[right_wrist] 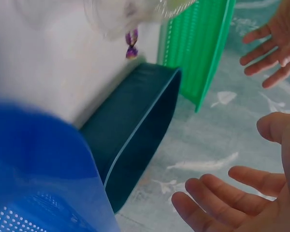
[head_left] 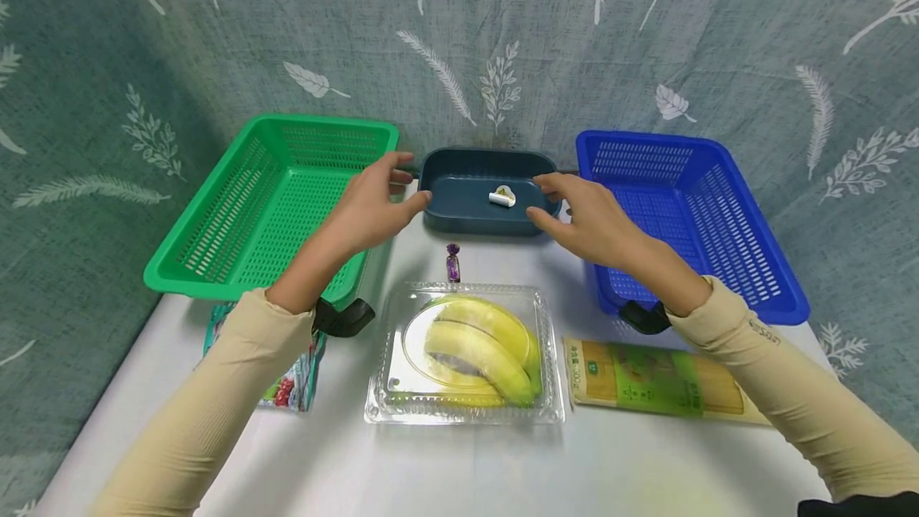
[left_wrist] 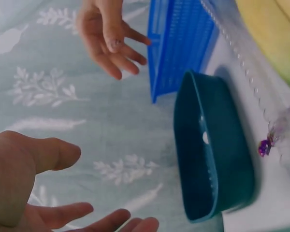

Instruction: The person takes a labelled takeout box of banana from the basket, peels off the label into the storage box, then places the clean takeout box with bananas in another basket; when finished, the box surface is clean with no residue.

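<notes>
"Okay, quick: hands?"

"On my feed, both raised. Left hand (head_left: 376, 202), just left of centre in the head view: fingers loosely bent, thumb well apart, nothing gripped. Right hand (head_left: 592, 218), right of centre: same spread, also gripping nothing."

"Touching anything?"

"Not that I can see. Both wrist views show me background between thumb and fingers."

"Nearest thing?"

"Dark teal tub (head_left: 481, 226), upper middle of the head view, between the hands. I see a small white curled piece (head_left: 502, 196) in it; can't tell what it is."

"Sides?"

"Green basket (head_left: 222, 246) upper left, blue basket (head_left: 718, 309) right. From the head camera each hand overlaps its basket's inner edge."

"Below?"

"Purple-wrapped candy (head_left: 453, 263) mid-frame, just above a clear lidded box (head_left: 467, 419) with bananas (head_left: 481, 341) inside. Flat packet (head_left: 653, 380) lower right, partly behind the right sleeve (head_left: 797, 389); another, colourful packet (head_left: 287, 389) lower left, partly behind the left sleeve (head_left: 194, 421)."
</notes>
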Available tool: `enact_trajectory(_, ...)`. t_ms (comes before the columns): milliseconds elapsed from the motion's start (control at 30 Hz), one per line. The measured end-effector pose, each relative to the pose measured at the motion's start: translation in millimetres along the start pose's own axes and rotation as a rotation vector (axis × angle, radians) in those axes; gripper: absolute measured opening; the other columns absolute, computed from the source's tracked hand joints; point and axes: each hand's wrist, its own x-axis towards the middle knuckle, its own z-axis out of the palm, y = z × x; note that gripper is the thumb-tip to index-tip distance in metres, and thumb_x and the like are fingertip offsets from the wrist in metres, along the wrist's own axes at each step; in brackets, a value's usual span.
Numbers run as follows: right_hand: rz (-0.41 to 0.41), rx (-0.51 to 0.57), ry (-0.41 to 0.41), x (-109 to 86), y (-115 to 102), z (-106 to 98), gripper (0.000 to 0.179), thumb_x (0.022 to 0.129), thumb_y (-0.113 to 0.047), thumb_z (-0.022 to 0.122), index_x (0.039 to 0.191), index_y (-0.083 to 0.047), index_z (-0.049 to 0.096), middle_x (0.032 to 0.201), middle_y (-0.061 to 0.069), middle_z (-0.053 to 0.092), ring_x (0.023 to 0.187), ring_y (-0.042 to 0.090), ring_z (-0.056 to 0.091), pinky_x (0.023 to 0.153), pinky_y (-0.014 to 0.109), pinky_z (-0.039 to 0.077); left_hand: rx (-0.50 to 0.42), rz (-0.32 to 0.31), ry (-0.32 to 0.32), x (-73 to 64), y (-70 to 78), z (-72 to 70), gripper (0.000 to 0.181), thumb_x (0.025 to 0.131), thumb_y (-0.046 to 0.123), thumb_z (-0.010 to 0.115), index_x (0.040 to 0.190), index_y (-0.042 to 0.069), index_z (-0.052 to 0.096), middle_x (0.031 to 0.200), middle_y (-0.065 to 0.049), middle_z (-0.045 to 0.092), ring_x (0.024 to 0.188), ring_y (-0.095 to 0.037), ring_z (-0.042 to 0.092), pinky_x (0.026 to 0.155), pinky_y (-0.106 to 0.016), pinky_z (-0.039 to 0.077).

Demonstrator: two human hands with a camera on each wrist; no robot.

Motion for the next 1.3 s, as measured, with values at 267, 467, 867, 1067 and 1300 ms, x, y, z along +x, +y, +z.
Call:
enact_trajectory(267,-0.035,0.094,0.046,-29.7,-9.0,2.1,0.051,0.100,-0.028,0.064,0.143,-0.004,0.052,0.134,0.017,0.059,0.116,0.031,0.060,0.088,0.046,0.054,-0.002,0.080,0.045,-34.6,2.3,7.0,0.065,0.098,0.025,0.063,0.154,0.009,0.034,0.146,-0.018,0.049,0.134,-0.032,0.048,0.098,-0.050,0.048)
enact_trajectory(467,-0.048,0.156,0.089,-53.0,-15.9,7.4,0.049,0.099,-0.021,0.064,0.143,-0.005,0.052,0.132,0.015,0.061,0.117,0.028,0.059,0.087,0.044,0.054,-0.020,0.124,0.055,-61.0,-1.1,12.4,0.065,0.097,0.023,0.065,0.153,0.008,0.035,0.146,-0.018,0.049,0.134,-0.031,0.047,0.097,-0.047,0.050)
enact_trajectory(867,-0.067,0.195,0.140,-92.4,-31.3,28.5,0.054,0.096,-0.018,0.067,0.145,-0.005,0.049,0.139,0.011,0.056,0.123,0.026,0.056,0.091,0.045,0.054,0.005,0.160,0.112,-104.4,-14.2,30.9,0.066,0.097,0.024,0.067,0.152,0.006,0.037,0.150,-0.013,0.044,0.134,-0.032,0.046,0.095,-0.050,0.052)
enact_trajectory(1067,-0.006,0.203,0.129,-112.1,-35.9,41.1,0.057,0.096,-0.022,0.067,0.148,-0.010,0.047,0.140,0.010,0.055,0.120,0.030,0.058,0.085,0.042,0.057,-0.034,0.139,0.122,-122.8,-19.9,43.6,0.065,0.096,0.024,0.068,0.152,0.011,0.038,0.149,-0.011,0.046,0.134,-0.031,0.047,0.095,-0.050,0.051)
enact_trajectory(1300,0.084,0.220,0.105,-130.8,-38.3,53.9,0.060,0.097,-0.025,0.067,0.151,-0.012,0.043,0.142,0.013,0.052,0.108,0.038,0.064,0.078,0.048,0.059,-0.044,0.060,0.140,-142.2,-31.6,56.4,0.065,0.097,0.029,0.067,0.153,0.015,0.038,0.147,-0.009,0.047,0.130,-0.033,0.050,0.095,-0.050,0.052)
